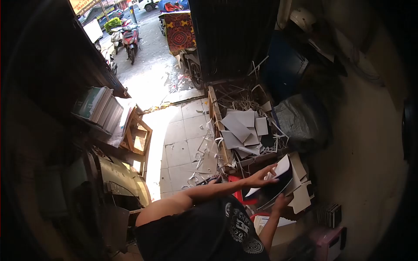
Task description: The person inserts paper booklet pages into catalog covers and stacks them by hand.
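Note:
A bendy sheet, white on one part [282, 168] and dark on the other, curves up in front of me. My left hand [264, 175] reaches across to its near upper side, with the fingers at the white edge. Lower down, my right hand [282, 202] grips the bottom edge of the dark part. Cream card pieces [301, 198] lie fanned out just behind and to the right of the sheet. A stack of white paper [261, 222] shows below my forearms, partly covered by my body.
A wooden bin [213, 117] holds paper strips and grey card offcuts [238, 127]. Book stacks [101, 114] stand on a wooden stand [140, 135] at left. A red plastic piece [237, 189] and a pink box [328, 244] are nearby. Scraps litter the tiled floor [176, 139] by the doorway.

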Action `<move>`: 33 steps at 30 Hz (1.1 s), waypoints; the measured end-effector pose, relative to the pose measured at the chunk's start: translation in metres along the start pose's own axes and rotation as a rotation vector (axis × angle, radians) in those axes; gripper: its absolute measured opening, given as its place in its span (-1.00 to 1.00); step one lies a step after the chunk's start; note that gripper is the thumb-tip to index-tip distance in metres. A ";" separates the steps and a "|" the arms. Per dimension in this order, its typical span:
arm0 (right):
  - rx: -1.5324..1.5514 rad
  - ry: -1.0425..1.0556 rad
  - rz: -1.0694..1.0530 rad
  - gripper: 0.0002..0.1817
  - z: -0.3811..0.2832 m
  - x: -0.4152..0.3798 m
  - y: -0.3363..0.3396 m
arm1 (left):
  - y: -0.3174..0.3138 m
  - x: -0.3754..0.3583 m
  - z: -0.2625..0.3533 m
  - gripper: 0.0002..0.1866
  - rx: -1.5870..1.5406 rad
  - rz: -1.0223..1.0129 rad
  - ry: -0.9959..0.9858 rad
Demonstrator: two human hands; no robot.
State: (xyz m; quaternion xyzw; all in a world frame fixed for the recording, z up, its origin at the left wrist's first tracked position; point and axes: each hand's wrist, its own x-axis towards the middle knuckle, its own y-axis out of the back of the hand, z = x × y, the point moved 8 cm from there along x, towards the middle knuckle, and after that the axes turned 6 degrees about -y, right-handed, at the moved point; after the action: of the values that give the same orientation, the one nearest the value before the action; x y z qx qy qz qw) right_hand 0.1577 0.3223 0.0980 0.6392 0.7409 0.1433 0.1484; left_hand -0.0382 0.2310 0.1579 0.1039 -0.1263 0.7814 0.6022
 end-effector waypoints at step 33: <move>0.123 0.052 -0.172 -0.55 -0.090 0.007 -0.004 | 0.162 -0.009 -0.037 -0.75 0.811 0.345 0.147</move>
State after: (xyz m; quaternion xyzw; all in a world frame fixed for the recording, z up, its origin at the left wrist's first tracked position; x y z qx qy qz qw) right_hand 0.1170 0.3267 0.1783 0.5773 0.8039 0.1006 0.1013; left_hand -0.1933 0.1951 0.1079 0.2531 0.2182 0.8621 0.3810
